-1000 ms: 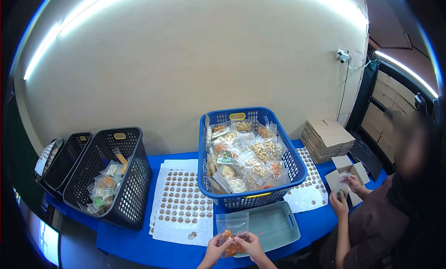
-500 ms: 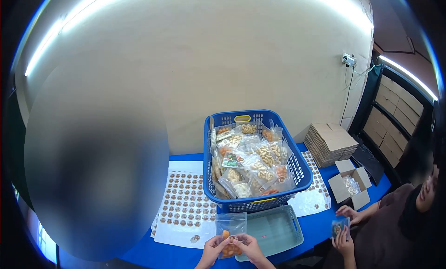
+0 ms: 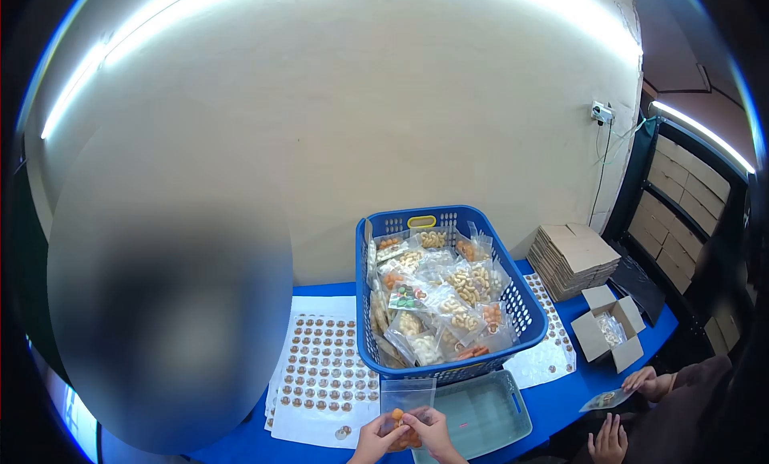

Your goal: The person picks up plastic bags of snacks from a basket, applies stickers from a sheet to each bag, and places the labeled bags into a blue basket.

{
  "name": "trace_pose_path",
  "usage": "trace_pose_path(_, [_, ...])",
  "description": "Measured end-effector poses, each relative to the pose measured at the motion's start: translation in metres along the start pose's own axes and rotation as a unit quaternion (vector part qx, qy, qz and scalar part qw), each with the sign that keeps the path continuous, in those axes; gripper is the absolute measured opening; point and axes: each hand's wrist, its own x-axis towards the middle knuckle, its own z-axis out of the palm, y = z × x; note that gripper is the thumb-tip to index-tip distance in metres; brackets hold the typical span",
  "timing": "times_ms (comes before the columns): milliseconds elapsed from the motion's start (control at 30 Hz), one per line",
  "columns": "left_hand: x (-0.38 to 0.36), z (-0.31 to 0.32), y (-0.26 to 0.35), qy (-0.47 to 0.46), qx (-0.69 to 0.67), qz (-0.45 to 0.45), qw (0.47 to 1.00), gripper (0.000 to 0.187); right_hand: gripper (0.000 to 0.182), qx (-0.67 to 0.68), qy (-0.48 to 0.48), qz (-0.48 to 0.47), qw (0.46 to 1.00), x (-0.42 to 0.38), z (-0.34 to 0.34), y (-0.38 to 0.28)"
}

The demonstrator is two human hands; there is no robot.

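A clear plastic bag of orange snacks (image 3: 408,396) is held upright at the bottom centre. My left hand (image 3: 376,438) grips its left side and my right hand (image 3: 432,433) its right, with the thumbs meeting on the front. Just right of the bag lies a grey-green tray (image 3: 513,420). Behind the hands stands a blue basket (image 3: 448,373) full of bagged snacks (image 3: 456,312). Sheets of round stickers (image 3: 320,364) lie on the blue table (image 3: 232,440) to the left.
More sticker sheets (image 3: 553,356) show right of the basket. Flat cardboard (image 3: 573,260) is stacked behind an open box (image 3: 593,336) of small packets. At the right, a co-worker's hand (image 3: 641,381) holds a bag (image 3: 606,400); their other hand (image 3: 609,444) is below it.
The view has tilted up slightly, so the table things sit lower. Both my hands still hold the bag. The co-worker's hands have moved apart, with the bag now in one of them.
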Motion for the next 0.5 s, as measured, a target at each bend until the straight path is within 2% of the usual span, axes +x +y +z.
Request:
trace_pose_path(167, [0.009, -0.003, 0.003, -0.003, -0.002, -0.019, 1.0, 0.038, 0.016, 0.063, -0.005, 0.022, 0.998, 0.009, -0.001, 0.005])
trace_pose_path(367, [0.014, 0.002, 0.001, 0.021, -0.028, -0.013, 0.999, 0.038, 0.011, 0.063, -0.033, -0.004, 0.997, 0.021, -0.016, 0.017])
trace_pose_path(433, [0.014, 0.004, -0.001, 0.053, -0.019, -0.01, 0.998, 0.037, 0.013, 0.019, -0.05, -0.021, 0.998, 0.016, -0.011, -0.003])
trace_pose_path(500, [0.014, 0.006, 0.009, 0.066, -0.002, -0.054, 0.996, 0.033, 0.017, -0.01, -0.057, -0.03, 0.998, 0.012, -0.01, -0.006])
